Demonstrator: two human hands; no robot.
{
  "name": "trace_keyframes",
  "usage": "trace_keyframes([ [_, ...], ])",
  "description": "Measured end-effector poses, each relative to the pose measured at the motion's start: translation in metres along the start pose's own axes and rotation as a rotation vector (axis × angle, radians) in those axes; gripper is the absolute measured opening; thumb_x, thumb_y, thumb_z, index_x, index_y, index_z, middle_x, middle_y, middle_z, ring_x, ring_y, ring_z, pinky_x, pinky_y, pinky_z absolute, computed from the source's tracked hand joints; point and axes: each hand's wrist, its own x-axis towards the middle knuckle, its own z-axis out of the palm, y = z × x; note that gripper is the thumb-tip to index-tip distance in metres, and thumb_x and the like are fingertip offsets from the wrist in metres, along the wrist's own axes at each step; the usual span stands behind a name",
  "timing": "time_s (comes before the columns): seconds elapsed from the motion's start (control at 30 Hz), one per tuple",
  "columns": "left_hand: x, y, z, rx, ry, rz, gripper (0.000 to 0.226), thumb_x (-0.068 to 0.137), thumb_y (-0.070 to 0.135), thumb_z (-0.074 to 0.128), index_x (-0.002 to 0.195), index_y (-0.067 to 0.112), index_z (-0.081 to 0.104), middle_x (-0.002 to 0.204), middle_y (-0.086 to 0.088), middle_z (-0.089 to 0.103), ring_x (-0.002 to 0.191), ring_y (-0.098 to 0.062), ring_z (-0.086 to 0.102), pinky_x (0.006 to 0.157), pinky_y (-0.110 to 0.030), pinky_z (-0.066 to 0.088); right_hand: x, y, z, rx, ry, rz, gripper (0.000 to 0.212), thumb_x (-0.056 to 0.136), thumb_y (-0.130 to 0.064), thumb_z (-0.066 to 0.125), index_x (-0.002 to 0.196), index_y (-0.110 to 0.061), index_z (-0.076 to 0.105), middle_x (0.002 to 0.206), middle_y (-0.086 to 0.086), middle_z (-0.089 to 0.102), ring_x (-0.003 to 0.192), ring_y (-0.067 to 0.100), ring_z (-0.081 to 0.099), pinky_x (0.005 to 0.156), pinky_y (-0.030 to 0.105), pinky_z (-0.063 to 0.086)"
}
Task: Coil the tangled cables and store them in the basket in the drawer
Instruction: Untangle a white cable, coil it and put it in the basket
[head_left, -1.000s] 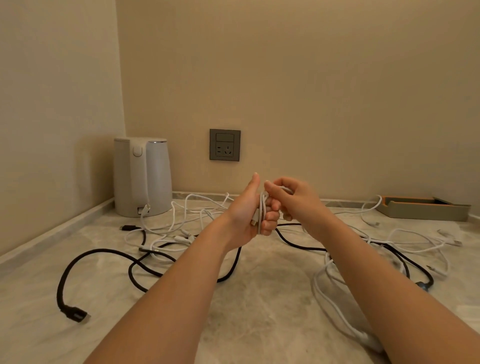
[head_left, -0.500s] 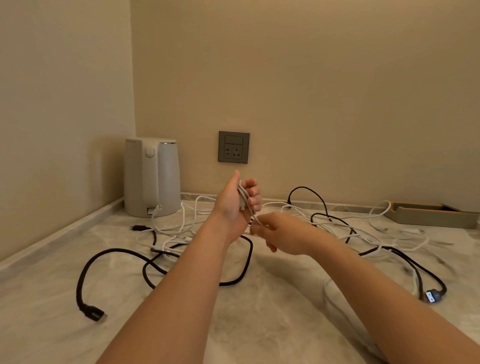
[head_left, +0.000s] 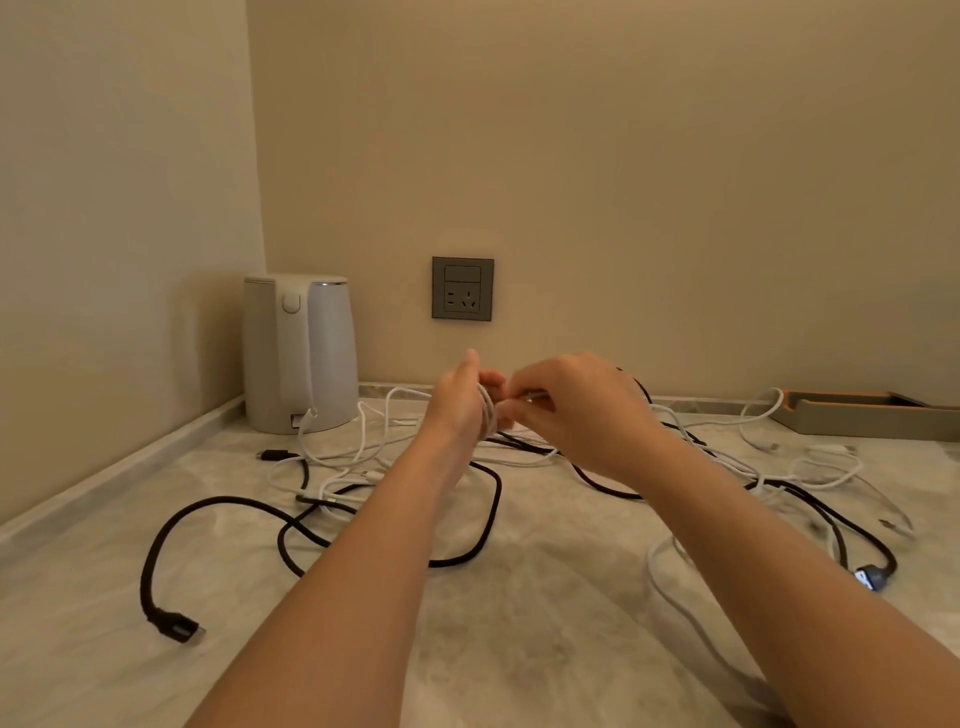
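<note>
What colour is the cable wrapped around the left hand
White; the head view shows the cable looped round the left hand.

One head-worn camera looks forward and down across our marble counter toward the corner walls. Our forearms enter close, from the bottom edge.

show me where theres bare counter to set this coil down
Bare counter lies between your forearms, nearer than the black cable's loop, and at the near left beside its plug. Crowded: white cables and black ones tangle from kettle to tray.
</note>
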Motion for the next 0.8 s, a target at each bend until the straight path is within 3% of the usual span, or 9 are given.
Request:
trace_keyframes([
  [0.1, -0.011, -0.007, 0.009, 0.141, -0.231, -0.130, 0.041, 0.105, 0.026, 0.030, 0.076, 0.008, 0.054, 0.051, 0.000, 0.057, 0.044, -0.010, 0.053, 0.046, -0.021, 0.046, 0.001, 0.015, 0.003, 0.083, 0.117, 0.100, 0.016, 0.086, -0.041, 0.063, 0.080, -0.026, 0.064, 0.068, -0.014, 0.054, 0.072, 0.013, 0.055, 0.065, 0.032, 0.048],
  [0.2, -0.016, -0.008, 0.017, 0.072, -0.351, -0.206, 0.044, 0.103, 0.031, 0.032, 0.071, 0.009, 0.051, 0.054, -0.002, 0.055, 0.045, -0.011, 0.052, 0.045, -0.020, 0.044, 0.003, 0.033, 0.004, 0.276, 0.173, 0.181, 0.020, 0.080, -0.039, 0.069, 0.071, -0.027, 0.055, 0.062, -0.010, 0.050, 0.060, 0.007, 0.046, 0.060, 0.029, 0.039],
  [0.33, -0.018, -0.004, 0.023, -0.101, -0.434, -0.286, 0.069, 0.100, 0.055, 0.014, 0.066, 0.007, 0.051, 0.050, -0.004, 0.051, 0.039, -0.012, 0.048, 0.039, -0.018, 0.039, 0.006, 0.047, 0.012, 0.581, 0.155, 0.214, 0.017, 0.084, -0.029, 0.068, 0.071, -0.022, 0.060, 0.057, -0.006, 0.050, 0.053, 0.003, 0.043, 0.055, 0.022, 0.036],
  [0.43, -0.021, -0.006, 0.029, -0.137, -0.480, -0.281, 0.081, 0.095, 0.062, 0.005, 0.060, 0.007, 0.053, 0.046, -0.004, 0.050, 0.035, -0.012, 0.045, 0.037, -0.017, 0.036, 0.004, 0.057, 0.018, 0.712, 0.145, 0.288, 0.022, 0.091, -0.026, 0.061, 0.070, -0.020, 0.062, 0.067, 0.003, 0.053, 0.064, 0.009, 0.046, 0.063, 0.025, 0.038],
  [0.6, -0.022, -0.006, 0.035, -0.223, -0.500, -0.245, 0.071, 0.098, 0.058, 0.012, 0.066, 0.007, 0.049, 0.047, -0.003, 0.050, 0.037, -0.010, 0.046, 0.037, -0.018, 0.038, -0.001, 0.066, 0.036, 0.840, -0.023, 0.438, 0.045, 0.099, -0.033, 0.046, 0.060, -0.015, 0.060, 0.056, -0.002, 0.056, 0.060, 0.011, 0.052, 0.067, 0.028, 0.043],
  [0.73, -0.019, -0.002, 0.030, -0.293, -0.447, -0.200, 0.058, 0.101, 0.047, 0.026, 0.069, 0.007, 0.054, 0.051, -0.004, 0.053, 0.040, -0.011, 0.050, 0.039, -0.019, 0.042, -0.003, 0.055, 0.043, 0.811, -0.181, 0.450, 0.047, 0.097, -0.006, 0.035, 0.054, -0.016, 0.052, 0.038, -0.011, 0.048, 0.039, 0.000, 0.041, 0.044, 0.015, 0.033],
  [0.8, -0.018, 0.001, 0.027, -0.322, -0.406, -0.173, 0.052, 0.101, 0.042, 0.030, 0.071, 0.007, 0.055, 0.052, -0.003, 0.054, 0.041, -0.010, 0.051, 0.041, -0.019, 0.043, -0.003, 0.048, 0.042, 0.765, -0.261, 0.413, 0.048, 0.101, -0.018, 0.032, 0.060, -0.011, 0.054, 0.045, -0.007, 0.049, 0.037, 0.002, 0.037, 0.041, 0.018, 0.029],
])
